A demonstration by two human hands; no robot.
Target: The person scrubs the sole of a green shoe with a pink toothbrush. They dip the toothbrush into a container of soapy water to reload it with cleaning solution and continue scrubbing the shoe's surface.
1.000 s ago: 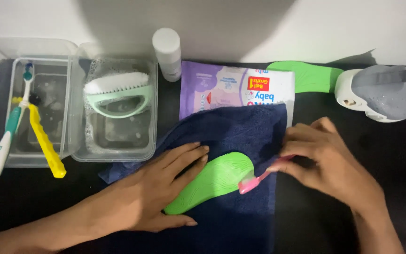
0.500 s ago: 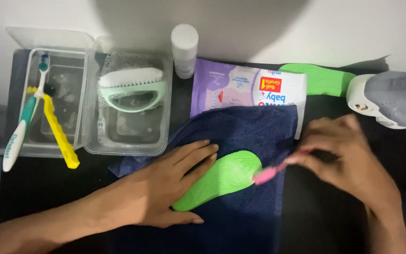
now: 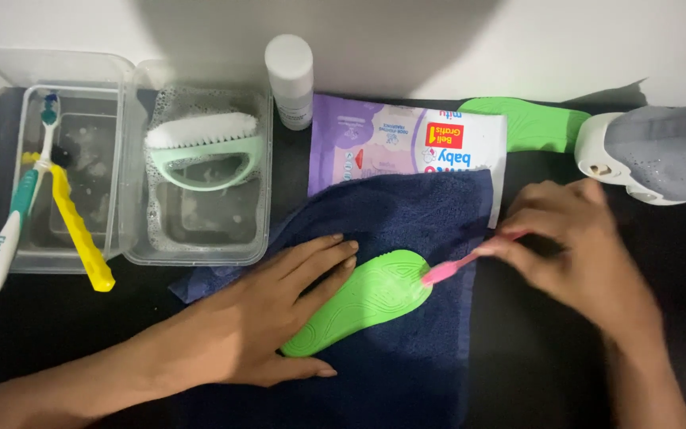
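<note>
A bright green shoe insole (image 3: 363, 299) lies on a dark blue towel (image 3: 391, 214) in the middle of the black table. My left hand (image 3: 260, 322) lies flat, fingers spread, pressing the insole's left side down. My right hand (image 3: 577, 250) is closed on a pink toothbrush (image 3: 458, 264), whose head touches the insole's right end. A second green insole (image 3: 529, 123) lies further back, beside a grey and white shoe (image 3: 653, 155).
A clear plastic tub (image 3: 200, 238) of soapy water holds a mint scrub brush (image 3: 204, 143). A second clear container (image 3: 9, 262) at left carries a green-white toothbrush (image 3: 13, 214) and a yellow brush (image 3: 77, 230). A white bottle (image 3: 290, 79) and a purple wipes pack (image 3: 383, 139) are at the back.
The pink toothbrush head has slid to the right, toward the insole's right end, and my right hand has moved right with it. My left hand still presses the insole.
</note>
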